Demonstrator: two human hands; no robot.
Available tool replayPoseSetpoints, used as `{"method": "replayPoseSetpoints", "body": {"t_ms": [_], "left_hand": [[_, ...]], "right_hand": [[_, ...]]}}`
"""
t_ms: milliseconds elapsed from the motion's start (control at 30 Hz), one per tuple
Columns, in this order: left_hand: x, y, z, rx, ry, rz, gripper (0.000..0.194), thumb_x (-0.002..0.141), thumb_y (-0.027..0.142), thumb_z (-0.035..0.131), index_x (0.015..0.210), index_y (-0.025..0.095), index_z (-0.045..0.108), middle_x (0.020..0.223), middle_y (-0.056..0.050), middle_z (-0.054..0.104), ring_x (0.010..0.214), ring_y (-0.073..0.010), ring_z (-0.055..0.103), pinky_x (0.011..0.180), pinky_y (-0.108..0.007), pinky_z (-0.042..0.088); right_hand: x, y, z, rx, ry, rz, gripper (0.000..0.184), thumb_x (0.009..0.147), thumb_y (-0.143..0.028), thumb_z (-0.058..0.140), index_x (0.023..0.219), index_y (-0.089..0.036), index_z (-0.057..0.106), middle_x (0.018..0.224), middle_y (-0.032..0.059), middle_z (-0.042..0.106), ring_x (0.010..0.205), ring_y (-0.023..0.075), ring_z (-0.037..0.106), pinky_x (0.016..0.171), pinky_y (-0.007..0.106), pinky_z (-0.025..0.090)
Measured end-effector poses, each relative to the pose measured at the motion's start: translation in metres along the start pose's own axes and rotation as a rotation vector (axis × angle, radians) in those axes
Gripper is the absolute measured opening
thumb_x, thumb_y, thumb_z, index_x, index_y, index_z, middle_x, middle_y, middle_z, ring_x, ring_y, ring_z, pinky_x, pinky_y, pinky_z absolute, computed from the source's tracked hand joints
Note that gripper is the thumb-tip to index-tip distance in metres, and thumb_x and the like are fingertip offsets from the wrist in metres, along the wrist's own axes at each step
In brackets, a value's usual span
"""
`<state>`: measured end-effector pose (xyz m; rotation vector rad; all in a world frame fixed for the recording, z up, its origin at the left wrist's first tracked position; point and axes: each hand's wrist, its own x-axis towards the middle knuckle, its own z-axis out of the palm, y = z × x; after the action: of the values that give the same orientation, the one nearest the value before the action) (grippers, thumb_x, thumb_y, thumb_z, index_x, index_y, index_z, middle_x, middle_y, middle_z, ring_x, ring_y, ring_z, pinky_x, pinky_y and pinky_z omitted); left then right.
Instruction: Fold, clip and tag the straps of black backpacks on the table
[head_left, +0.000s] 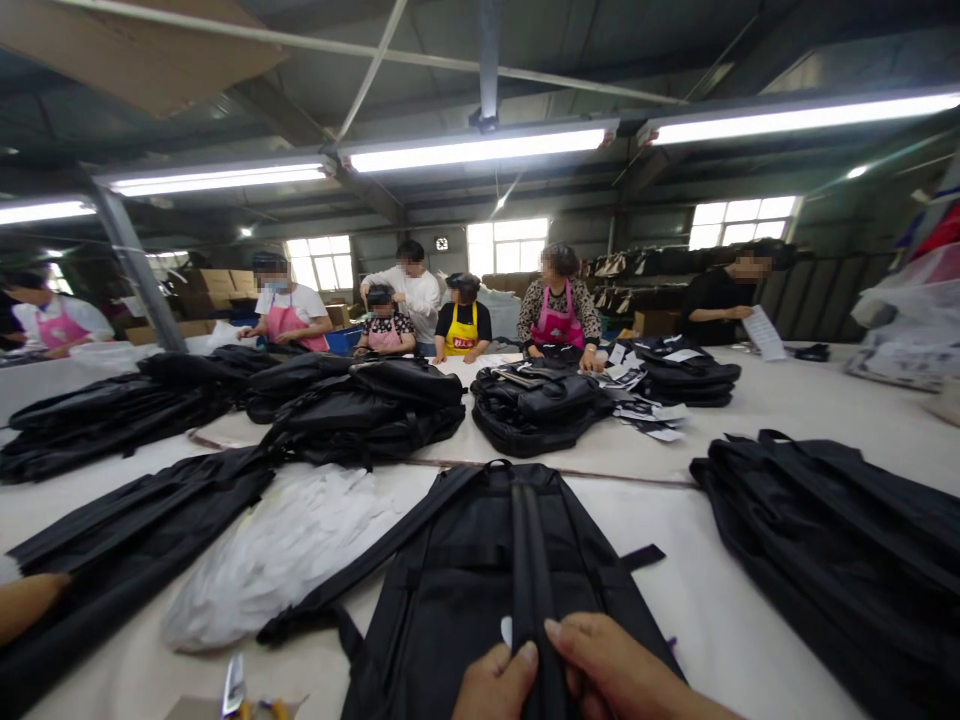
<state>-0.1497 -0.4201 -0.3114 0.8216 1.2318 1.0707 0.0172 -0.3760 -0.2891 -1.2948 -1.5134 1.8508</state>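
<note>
Black backpack on bench. Left hand and right hand: fingers closed, pinching its strap over the backpack. Pinch evenly, strap flat, untwisted, clear of snips left of backpack.

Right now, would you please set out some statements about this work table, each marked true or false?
1. The left hand and right hand are both on a black strap. True.
2. The white plastic lies to the right of the backpack between the hands and the far side. False: the white plastic lies to its left.
3. One person across the table wears a yellow apron. True.
4. The scissors are in the right hand. False: the scissors lie apart from both hands, at the lower left.
</note>
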Motion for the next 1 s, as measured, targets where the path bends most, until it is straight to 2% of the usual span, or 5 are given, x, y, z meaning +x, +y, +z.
{"method": "replayPoseSetpoints", "body": {"t_ms": [233, 533, 667, 800, 1000], "left_hand": [[-0.022, 0.02, 0.025, -0.355, -0.038, -0.125, 0.032, 0.077, 0.033, 0.073, 0.098, 0.009, 0.067, 0.081, -0.011, 0.072, 0.075, -0.0212, 0.069, 0.072, -0.033, 0.056], [-0.023, 0.025, 0.025, -0.379, -0.011, -0.207, 0.019, 0.084, 0.02, 0.064, 0.097, 0.006, 0.067, 0.082, -0.013, 0.073, 0.066, -0.0184, 0.069, 0.062, -0.029, 0.057], [-0.02, 0.022, 0.024, -0.35, 0.008, -0.2, 0.023, 0.082, 0.021, 0.067, 0.099, 0.006, 0.067, 0.083, -0.013, 0.074, 0.067, -0.0193, 0.069, 0.065, -0.03, 0.057], [-0.015, 0.019, 0.023, -0.295, 0.013, -0.213, 0.025, 0.078, 0.022, 0.068, 0.098, 0.006, 0.069, 0.081, -0.013, 0.073, 0.067, -0.0201, 0.069, 0.07, -0.033, 0.057], [-0.012, 0.02, 0.022, -0.055, 0.078, -0.137, 0.018, 0.074, 0.022, 0.068, 0.084, 0.008, 0.071, 0.075, -0.01, 0.072, 0.062, -0.0173, 0.065, 0.06, -0.026, 0.051]], "right_hand": [[-0.019, -0.024, -0.024, -0.265, 0.126, 0.083, 0.014, 0.076, -0.027, 0.058, 0.079, -0.016, 0.066, 0.054, -0.0042, 0.05, 0.039, 0.0043, 0.033, 0.035, 0.017, 0.019], [0.007, -0.026, -0.025, -0.307, -0.045, 0.045, 0.011, 0.072, -0.02, 0.054, 0.062, -0.017, 0.056, 0.051, -0.0062, 0.047, 0.036, 0.0038, 0.031, 0.033, 0.018, 0.02], [0.003, -0.035, -0.03, -0.362, -0.008, -0.015, 0.006, 0.071, -0.021, 0.059, 0.069, -0.016, 0.062, 0.052, -0.0047, 0.054, 0.04, 0.0048, 0.04, 0.037, 0.016, 0.027], [-0.01, -0.048, -0.036, -0.202, -0.017, -0.029, 0.016, 0.071, -0.027, 0.064, 0.082, -0.014, 0.065, 0.057, -0.0027, 0.06, 0.039, 0.0045, 0.041, 0.037, 0.017, 0.029], [-0.008, -0.053, -0.042, -0.034, -0.258, -0.024, 0.039, 0.064, -0.023, 0.068, 0.101, -0.013, 0.069, 0.083, 0.0073, 0.072, 0.066, 0.017, 0.066, 0.049, 0.022, 0.042]]}}
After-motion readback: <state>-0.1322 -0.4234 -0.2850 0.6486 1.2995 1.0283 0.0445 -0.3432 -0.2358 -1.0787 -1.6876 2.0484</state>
